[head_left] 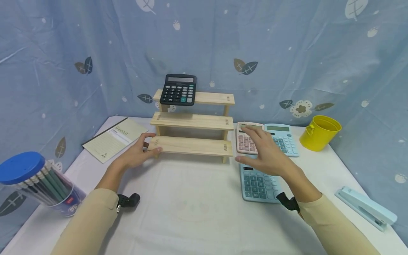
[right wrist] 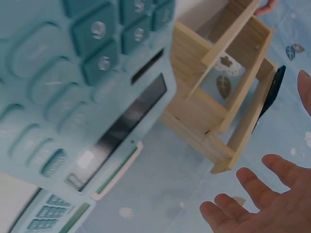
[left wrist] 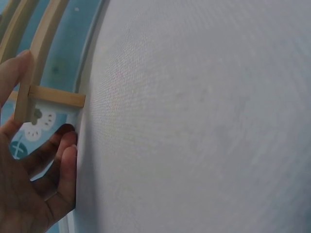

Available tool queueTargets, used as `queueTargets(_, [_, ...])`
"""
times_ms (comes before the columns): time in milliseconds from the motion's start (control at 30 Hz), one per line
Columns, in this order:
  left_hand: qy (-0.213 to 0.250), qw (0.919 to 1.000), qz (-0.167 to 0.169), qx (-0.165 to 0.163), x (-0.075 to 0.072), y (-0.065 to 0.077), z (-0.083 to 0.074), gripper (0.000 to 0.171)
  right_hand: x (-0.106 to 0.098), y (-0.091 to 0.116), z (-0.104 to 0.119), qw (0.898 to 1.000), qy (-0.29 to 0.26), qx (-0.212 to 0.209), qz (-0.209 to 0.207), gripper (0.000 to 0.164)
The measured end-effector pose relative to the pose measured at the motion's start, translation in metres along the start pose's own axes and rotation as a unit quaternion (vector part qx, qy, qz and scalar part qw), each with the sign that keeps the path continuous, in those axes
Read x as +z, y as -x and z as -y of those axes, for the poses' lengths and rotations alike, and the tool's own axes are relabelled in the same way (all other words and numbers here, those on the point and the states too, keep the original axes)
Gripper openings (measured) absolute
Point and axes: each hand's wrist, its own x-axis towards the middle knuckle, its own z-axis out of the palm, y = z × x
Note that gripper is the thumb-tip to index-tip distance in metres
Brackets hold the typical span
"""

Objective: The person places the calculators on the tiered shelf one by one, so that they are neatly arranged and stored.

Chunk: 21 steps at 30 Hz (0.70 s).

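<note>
A three-step wooden display rack (head_left: 191,122) stands at the back of the table, with a black calculator (head_left: 178,90) leaning on the left of its top step. My left hand (head_left: 134,153) pinches the left end of the lowest step, thumb (left wrist: 14,73) on the board and other fingers curled beside the end. Raised to the right of the rack, my right hand (head_left: 266,152) has its fingers spread and holds nothing. Beneath it lie a pink calculator (head_left: 244,144) and a blue calculator (head_left: 259,187), both partly covered by the hand in the head view. Another light blue calculator (head_left: 282,138) lies beside the pink one.
At the left are a notepad (head_left: 116,138) and a tub of pencils with a blue lid (head_left: 21,167). A yellow bucket (head_left: 319,134) sits at the back right, and a light blue stapler (head_left: 366,207) lies near the right edge. A blue patterned curtain surrounds the white table.
</note>
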Motion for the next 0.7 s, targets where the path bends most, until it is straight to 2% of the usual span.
queueTargets(467, [-0.006, 1.0000, -0.001, 0.003, -0.001, 0.001, 0.001, 0.091, 0.006, 0.027, -0.011, 0.998, -0.008, 0.053, 0.022, 0.096])
queueTargets(700, [-0.004, 1.0000, 0.001, 0.002, 0.000, 0.000, 0.001, 0.092, 0.011, 0.041, -0.019, 0.999, -0.005, 0.051, 0.017, 0.097])
